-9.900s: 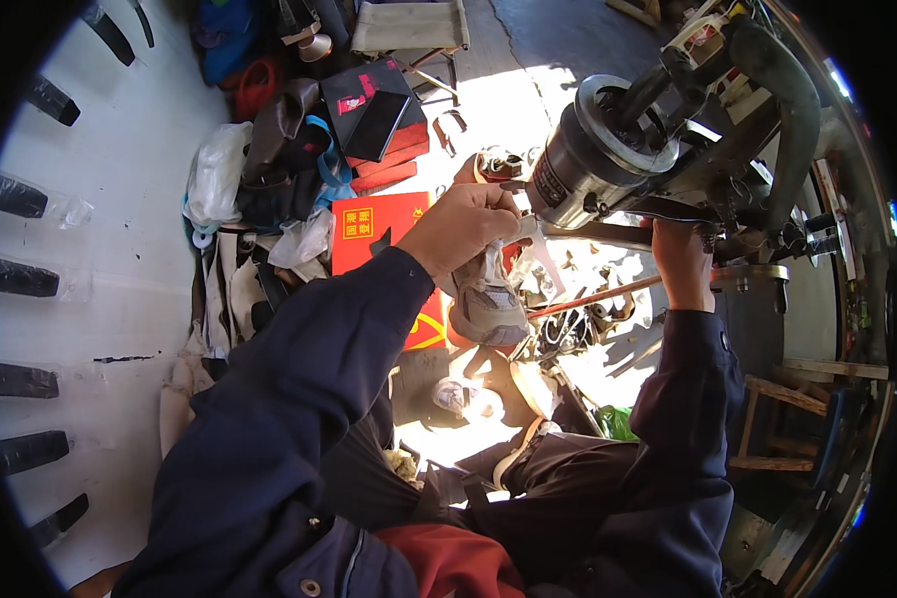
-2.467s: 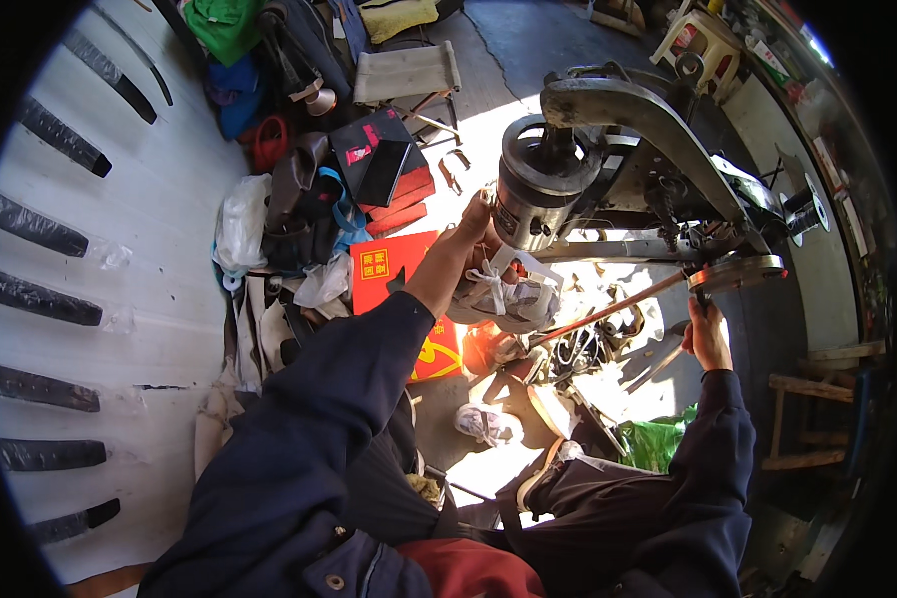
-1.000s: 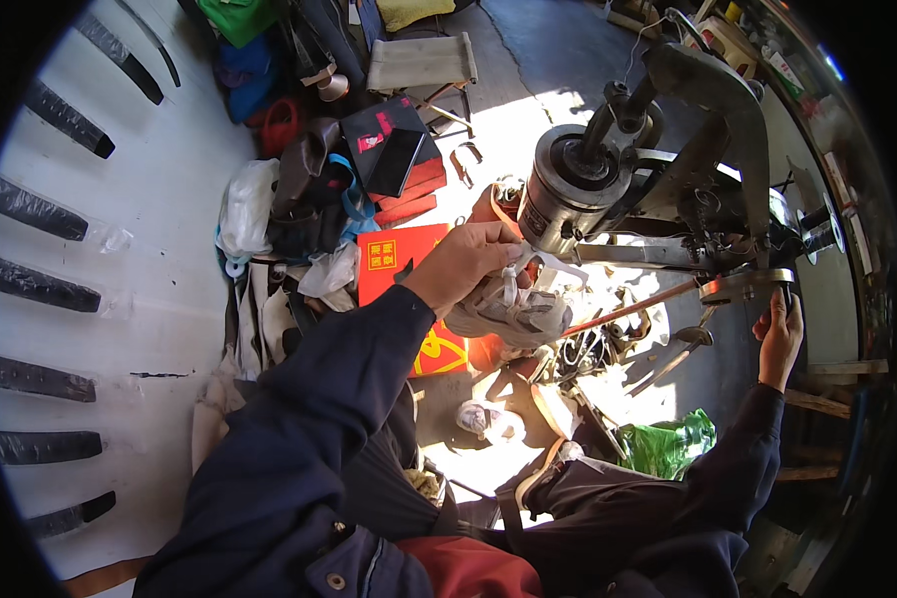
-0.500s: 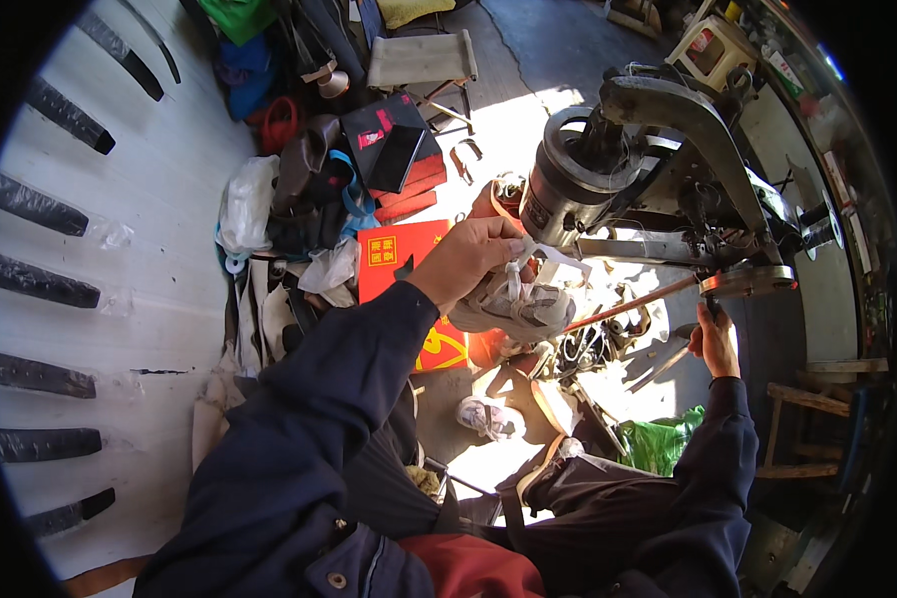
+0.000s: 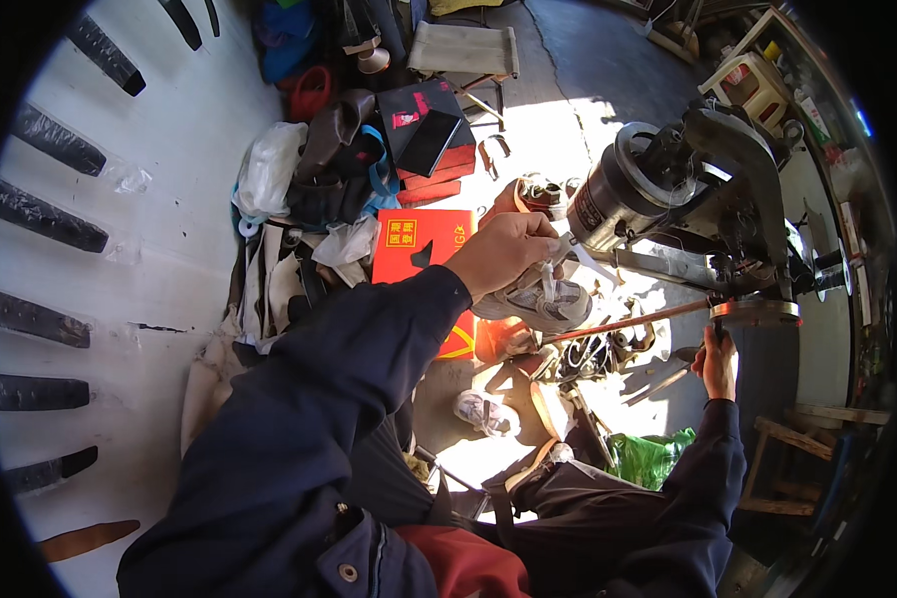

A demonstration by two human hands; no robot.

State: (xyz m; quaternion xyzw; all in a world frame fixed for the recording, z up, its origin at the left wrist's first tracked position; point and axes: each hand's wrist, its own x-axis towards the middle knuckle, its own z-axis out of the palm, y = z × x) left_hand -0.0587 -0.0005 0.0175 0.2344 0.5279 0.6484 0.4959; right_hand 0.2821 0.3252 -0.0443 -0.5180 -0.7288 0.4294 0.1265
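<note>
My left hand is closed on a grey sneaker with white laces, pinching its upper beside the steel cylinder of a hand-cranked sewing machine; the exact needle point is hidden. My right hand is closed round the upright handle below the machine's round crank wheel, at its left side. A long rusty bar runs below the shoe toward the wheel. A red printed box lies behind my left hand.
Bags and leather scraps, stacked boxes and a folding stool lie ahead-left. A white wall hung with dark strips is at left. A loose shoe, tangled straps and a green bag lie below; a wooden frame stands right.
My right hand has swung with the crank handle from the wheel's right side to its left over the last second. The machine's arm has shifted; my left hand stays on the sneaker.
</note>
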